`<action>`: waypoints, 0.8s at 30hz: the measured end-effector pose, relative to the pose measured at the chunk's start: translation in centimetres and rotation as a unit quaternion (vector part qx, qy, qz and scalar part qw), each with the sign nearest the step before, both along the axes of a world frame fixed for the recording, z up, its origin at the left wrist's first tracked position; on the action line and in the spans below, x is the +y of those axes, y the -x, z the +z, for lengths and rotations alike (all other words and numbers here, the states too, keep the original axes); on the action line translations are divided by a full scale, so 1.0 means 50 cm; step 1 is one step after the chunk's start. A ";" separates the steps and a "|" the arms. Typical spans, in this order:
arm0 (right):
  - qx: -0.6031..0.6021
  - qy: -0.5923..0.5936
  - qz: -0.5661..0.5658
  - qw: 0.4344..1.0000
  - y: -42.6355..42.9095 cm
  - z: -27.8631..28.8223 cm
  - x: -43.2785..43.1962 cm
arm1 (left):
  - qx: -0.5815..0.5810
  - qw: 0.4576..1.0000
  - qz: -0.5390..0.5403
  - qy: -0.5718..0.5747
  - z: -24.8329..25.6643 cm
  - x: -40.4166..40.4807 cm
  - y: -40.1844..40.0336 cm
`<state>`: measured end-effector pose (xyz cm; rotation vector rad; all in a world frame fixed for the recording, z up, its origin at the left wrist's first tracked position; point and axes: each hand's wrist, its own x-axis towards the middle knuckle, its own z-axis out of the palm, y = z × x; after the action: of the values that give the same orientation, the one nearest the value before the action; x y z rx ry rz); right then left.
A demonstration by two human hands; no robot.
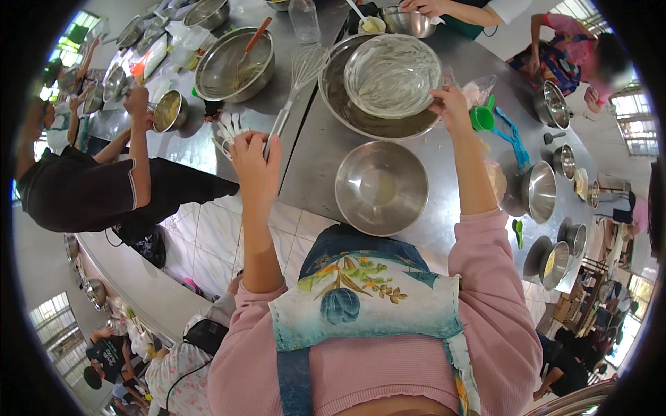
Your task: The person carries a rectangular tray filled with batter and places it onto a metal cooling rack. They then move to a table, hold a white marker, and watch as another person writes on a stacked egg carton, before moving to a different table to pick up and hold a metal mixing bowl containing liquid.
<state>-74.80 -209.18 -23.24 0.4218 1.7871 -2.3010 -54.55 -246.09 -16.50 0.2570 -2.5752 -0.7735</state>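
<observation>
My left hand grips the handle end of a metal wire whisk. The whisk's wire head points away from me, towards a large steel mixing bowl. Inside or over that bowl is a smaller bowl, its inner surface smeared with a white paste. The fingers of my right hand pinch the smaller bowl's right rim. Nearest to me on the steel table stands another steel bowl, with what looks like a little pale liquid at its bottom. Several white spoons lie beside my left hand.
A green measuring cup, blue measuring spoons and a steel bowl lie to the right. At the left, a person works over a bowl. A big bowl holds a red-handled utensil.
</observation>
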 end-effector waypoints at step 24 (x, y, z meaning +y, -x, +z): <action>0.103 -0.044 0.010 0.994 -0.255 0.180 0.046 | -0.009 0.989 -0.118 0.093 -0.066 0.110 0.116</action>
<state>-62.05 -206.87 -14.25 0.1843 1.9823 -2.3321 -60.36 -240.62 -19.81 -0.1021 -2.7048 -0.6050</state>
